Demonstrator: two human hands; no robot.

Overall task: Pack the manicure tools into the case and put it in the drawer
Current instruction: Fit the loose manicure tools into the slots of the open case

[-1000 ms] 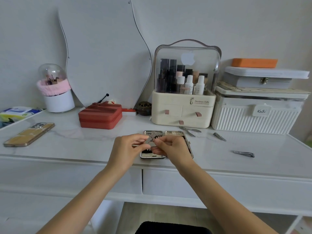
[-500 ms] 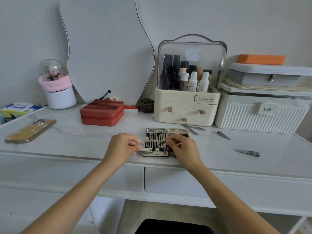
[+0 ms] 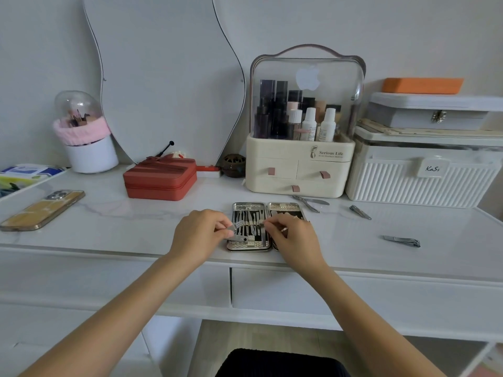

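At lower centre of the frame, the open silver metal manicure case [image 3: 268, 227] lay flat on the white marble bench [image 3: 136, 213]. The left hand [image 3: 200, 235] pinched a flat metal nail clipper [image 3: 239, 234] over the case's left half. The right hand [image 3: 292, 238] had its fingertips pinched on a thin tool beside the case's hinge. Right of them lay grey cuticle nippers [image 3: 310, 201], a small clipper [image 3: 359, 212] and a larger clipper [image 3: 402, 241], apart.
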